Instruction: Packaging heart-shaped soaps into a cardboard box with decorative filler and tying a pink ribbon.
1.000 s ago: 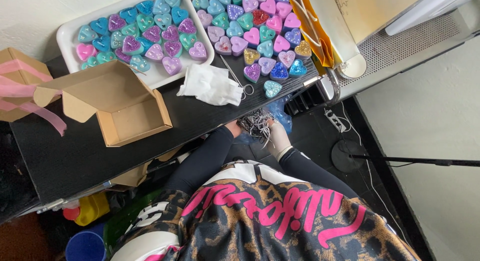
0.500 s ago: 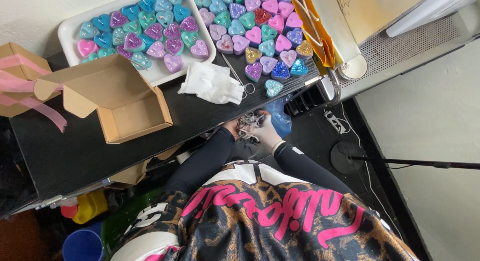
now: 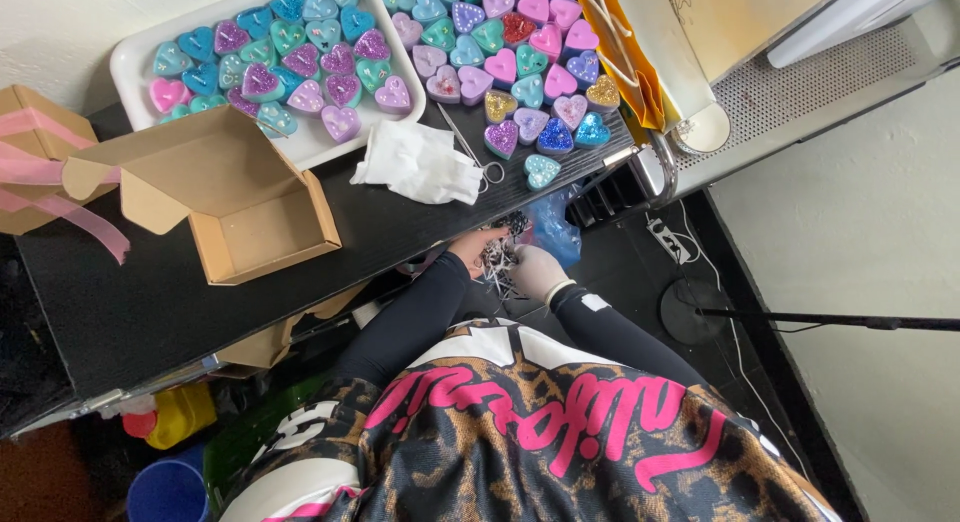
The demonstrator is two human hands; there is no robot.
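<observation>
Left hand (image 3: 472, 250) and gloved right hand (image 3: 537, 271), both clasped on a tuft of shredded paper filler (image 3: 502, 259) between them, just below the counter (image 3: 150, 302) edge, with the open cardboard box (image 3: 255, 227) well to their left.

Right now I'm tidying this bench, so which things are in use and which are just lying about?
In use:
left hand
right hand
bundle of shredded paper strips

Lying about:
open brown cardboard box
white cloth
small scissors
white tray of glittery hearts
</observation>
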